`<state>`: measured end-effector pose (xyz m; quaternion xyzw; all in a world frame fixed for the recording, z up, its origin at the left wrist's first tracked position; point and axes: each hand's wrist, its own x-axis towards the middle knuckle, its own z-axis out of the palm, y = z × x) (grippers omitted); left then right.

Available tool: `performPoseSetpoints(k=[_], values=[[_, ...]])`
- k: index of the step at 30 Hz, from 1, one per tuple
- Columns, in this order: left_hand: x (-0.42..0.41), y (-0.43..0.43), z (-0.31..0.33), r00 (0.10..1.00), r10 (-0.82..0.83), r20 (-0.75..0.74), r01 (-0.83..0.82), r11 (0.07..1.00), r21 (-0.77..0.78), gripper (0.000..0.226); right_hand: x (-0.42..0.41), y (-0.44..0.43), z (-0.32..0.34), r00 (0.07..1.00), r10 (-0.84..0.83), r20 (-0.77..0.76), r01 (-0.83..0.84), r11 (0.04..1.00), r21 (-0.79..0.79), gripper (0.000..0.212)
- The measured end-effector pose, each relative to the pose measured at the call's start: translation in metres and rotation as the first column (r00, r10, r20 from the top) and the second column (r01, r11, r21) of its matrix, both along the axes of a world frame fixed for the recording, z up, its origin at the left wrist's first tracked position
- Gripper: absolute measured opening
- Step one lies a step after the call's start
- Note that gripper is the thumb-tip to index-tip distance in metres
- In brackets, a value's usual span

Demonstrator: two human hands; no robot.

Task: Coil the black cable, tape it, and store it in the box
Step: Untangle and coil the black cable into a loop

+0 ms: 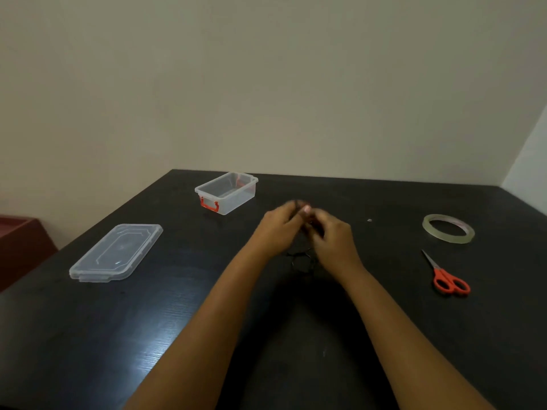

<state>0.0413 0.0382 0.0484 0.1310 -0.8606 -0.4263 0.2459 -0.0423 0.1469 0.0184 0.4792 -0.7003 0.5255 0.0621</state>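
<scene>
- Left hand (276, 229) and right hand (333, 238) met above the middle of the dark bench (207, 335), fingers curled inward and fingertips close together; both were blurred
- Black cable (302, 260) was pinched between the two hands, with loops hanging just below them toward 6 o'clock; against the dark bench its full extent could not be made out, nor whether the loops touched the surface
- Clear box (226, 192) with a red latch stood open at about 11 o'clock from the hands, near but apart from them; nothing could be made out inside it
- Clear lid (117, 253) lay flat at 9 o'clock from the hands, well apart from the box
- Tape roll (448, 227) of clear tape lay flat at 3 o'clock from the hands, well apart
- Scissors (447, 278) with orange handles lay closed at about 4 o'clock, just at 6 o'clock of the tape roll, blades pointing toward 11 o'clock
- A reddish piece of furniture (20, 241) showed beyond the bench edge at far 9 o'clock
</scene>
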Motion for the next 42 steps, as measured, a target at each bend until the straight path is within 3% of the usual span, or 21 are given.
performPoseSetpoints(k=[2, 4, 8, 11, 13, 16, 19, 21, 23, 25, 27, 28, 31, 33, 35, 38, 40, 42], values=[[0.000, -0.002, -0.013, 0.995, -0.069, 0.078, 0.070, 0.998, -0.009, 0.020, -0.005, 0.004, 0.004, 1.000, -0.010, 0.005, 0.010, 1.000, -0.029, 0.022], [0.001, -0.003, -0.026, 0.997, -0.041, 0.060, 0.044, 0.998, -0.035, 0.021, -0.005, 0.006, 0.004, 1.000, -0.002, 0.004, 0.002, 1.000, 0.014, 0.026], [0.010, -0.026, -0.036, 0.990, 0.133, -0.040, -0.137, 0.984, -0.110, 0.011, -0.010, 0.006, 0.000, 0.989, 0.017, 0.144, -0.030, 0.996, 0.090, 0.025], [0.020, -0.049, -0.038, 0.959, 0.272, -0.075, -0.279, 0.953, -0.118, 0.014, -0.016, 0.006, -0.001, 0.992, -0.022, 0.126, 0.003, 0.989, 0.150, 0.011], [0.023, -0.057, -0.042, 0.951, 0.309, -0.001, -0.308, 0.948, -0.081, 0.013, -0.017, 0.004, -0.002, 0.996, -0.037, 0.087, 0.023, 0.986, 0.164, 0.007], [0.026, -0.057, -0.044, 0.879, 0.442, 0.178, -0.427, 0.896, -0.120, 0.038, -0.014, 0.001, 0.000, 0.997, -0.073, 0.026, 0.068, 0.988, 0.139, 0.007], [0.033, -0.045, -0.033, 0.769, 0.596, 0.232, -0.474, 0.775, -0.418, 0.074, -0.011, 0.000, 0.004, 0.996, -0.080, -0.034, 0.083, 0.992, 0.090, 0.008], [0.031, -0.029, -0.020, 0.854, 0.512, 0.089, -0.403, 0.761, -0.508, 0.077, -0.007, -0.001, 0.009, 0.997, -0.041, -0.068, 0.046, 0.996, 0.073, 0.010], [0.024, -0.010, -0.005, 0.952, 0.305, -0.004, -0.260, 0.807, -0.531, 0.057, 0.000, -0.003, 0.015, 0.994, 0.009, -0.105, -0.005, 0.999, 0.041, 0.011], [0.019, 0.006, 0.007, 0.983, 0.180, -0.019, -0.172, 0.894, -0.413, 0.035, 0.005, -0.003, 0.026, 0.988, 0.045, -0.147, -0.045, 0.999, 0.006, 0.014], [0.019, 0.013, 0.016, 0.995, 0.099, -0.022, -0.101, 0.992, -0.078, 0.030, 0.006, 0.000, 0.036, 0.972, 0.015, -0.235, -0.011, 1.000, 0.021, 0.013], [0.021, 0.013, 0.018, 0.996, 0.079, -0.032, -0.078, 0.997, 0.015, 0.031, 0.004, 0.002, 0.040, 0.953, -0.011, -0.304, 0.029, 0.998, 0.054, 0.010], [0.028, 0.011, 0.019, 0.997, 0.070, -0.022, -0.071, 0.996, -0.054, 0.040, -0.002, 0.014, 0.047, 0.840, -0.038, -0.541, 0.155, 0.973, 0.173, 0.021], [0.036, 0.004, 0.025, 0.989, 0.114, -0.098, -0.107, 0.991, 0.075, 0.037, -0.011, 0.028, 0.050, 0.772, -0.068, -0.633, 0.251, 0.946, 0.205, 0.034], [0.050, -0.012, 0.034, 0.959, 0.216, -0.185, -0.163, 0.951, 0.264, 0.037, -0.028, 0.050, 0.052, 0.781, -0.121, -0.612, 0.331, 0.912, 0.243, 0.040], [0.072, -0.039, 0.042, 0.931, 0.324, -0.170, -0.223, 0.870, 0.439, 0.037, -0.055, 0.082, 0.051, 0.816, -0.160, -0.556, 0.406, 0.844, 0.352, 0.038], [0.079, -0.045, 0.043, 0.901, 0.398, -0.172, -0.200, 0.734, 0.648, 0.037, -0.060, 0.088, 0.051, 0.811, -0.193, -0.552, 0.441, 0.822, 0.360, 0.035], [0.074, -0.035, 0.043, 0.882, 0.405, -0.241, -0.025, 0.551, 0.834, 0.036, -0.054, 0.081, 0.052, 0.817, -0.202, -0.540, 0.453, 0.805, 0.383, 0.033]])
